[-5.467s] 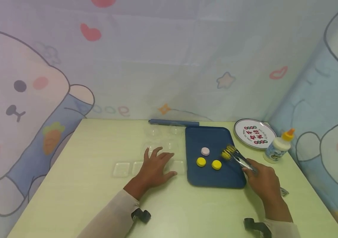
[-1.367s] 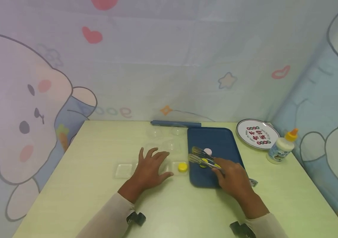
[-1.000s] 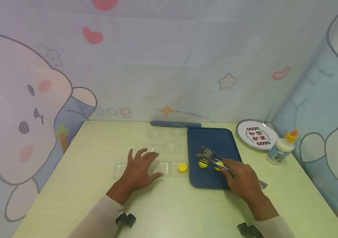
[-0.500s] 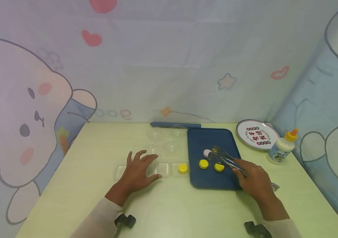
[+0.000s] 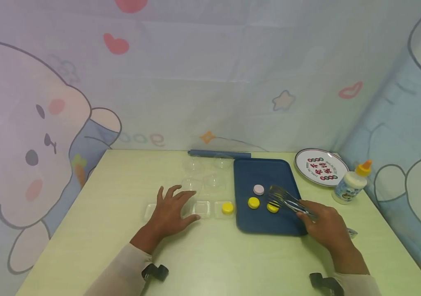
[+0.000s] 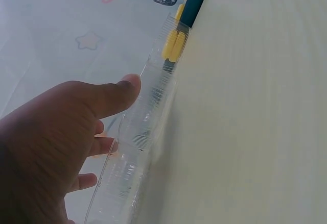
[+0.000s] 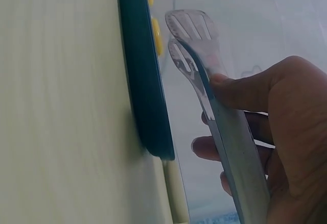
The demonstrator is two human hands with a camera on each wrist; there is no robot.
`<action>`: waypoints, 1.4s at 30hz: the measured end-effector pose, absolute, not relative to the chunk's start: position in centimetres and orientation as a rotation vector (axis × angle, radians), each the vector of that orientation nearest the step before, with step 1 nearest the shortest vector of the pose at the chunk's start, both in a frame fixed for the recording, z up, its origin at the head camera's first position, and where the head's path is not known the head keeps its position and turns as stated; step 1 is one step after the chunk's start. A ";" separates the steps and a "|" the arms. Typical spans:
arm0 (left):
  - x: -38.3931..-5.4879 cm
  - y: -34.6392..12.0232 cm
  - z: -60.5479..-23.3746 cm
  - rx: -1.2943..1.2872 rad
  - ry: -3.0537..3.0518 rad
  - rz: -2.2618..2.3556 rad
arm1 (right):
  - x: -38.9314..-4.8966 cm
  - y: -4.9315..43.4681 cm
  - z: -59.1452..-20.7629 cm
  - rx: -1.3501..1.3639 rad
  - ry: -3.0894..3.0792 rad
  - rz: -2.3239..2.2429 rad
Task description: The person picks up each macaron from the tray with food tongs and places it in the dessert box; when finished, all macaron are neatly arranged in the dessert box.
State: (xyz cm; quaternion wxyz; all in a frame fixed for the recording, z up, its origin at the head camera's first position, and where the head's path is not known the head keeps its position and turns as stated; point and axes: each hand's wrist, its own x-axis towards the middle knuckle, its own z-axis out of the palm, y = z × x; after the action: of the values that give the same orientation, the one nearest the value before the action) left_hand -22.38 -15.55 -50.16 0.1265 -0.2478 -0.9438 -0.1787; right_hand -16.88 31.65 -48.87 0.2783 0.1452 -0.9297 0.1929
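My right hand (image 5: 327,224) grips slotted metal tongs (image 5: 290,203), thumb on one arm and fingers round the other in the right wrist view. The tong tips hover at a yellow macaron (image 5: 273,206); contact cannot be told. Another yellow macaron (image 5: 253,202) and a pale pink macaron (image 5: 258,189) lie on the dark blue tray (image 5: 262,172). A further yellow macaron (image 5: 227,208) sits in the rightmost compartment of a clear plastic box (image 5: 201,209). My left hand (image 5: 167,213), fingers spread, is at this box and partly hides it. Its thumb reaches the box's edge in the left wrist view.
Behind the box stands its clear domed lid (image 5: 214,181). A grey-blue rod (image 5: 219,154) lies along the table's back edge. Right of the tray are a printed white plate (image 5: 321,167) and a glue-like bottle with a yellow cap (image 5: 350,185). Fabric walls border the table.
A yellow macaron now sits in the box's rightmost compartment, which earlier was bare. The tongs have since swung back right across the tray. My left hand has shifted left along the box.
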 end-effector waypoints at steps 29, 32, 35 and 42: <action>-22.7 -15.7 -50.4 -0.725 -2.768 -0.530 | -16.8 32.6 -48.6 0.374 -2.661 0.630; -22.6 -15.7 -50.3 -0.722 -2.767 -0.535 | -16.8 32.6 -48.7 0.370 -2.667 0.623; -22.5 -15.7 -50.3 -0.718 -2.767 -0.536 | -16.8 32.5 -48.7 0.374 -2.661 0.615; -22.5 -15.7 -50.3 -0.725 -2.746 -0.537 | -16.9 32.5 -49.0 0.442 -2.579 0.601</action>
State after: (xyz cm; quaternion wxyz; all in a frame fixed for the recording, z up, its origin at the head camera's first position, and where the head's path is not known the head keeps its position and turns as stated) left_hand -22.45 -15.73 -50.28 0.1252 -0.2490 -0.9425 -0.1844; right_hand -16.91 32.51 -48.97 0.2262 0.1604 -0.9357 0.2181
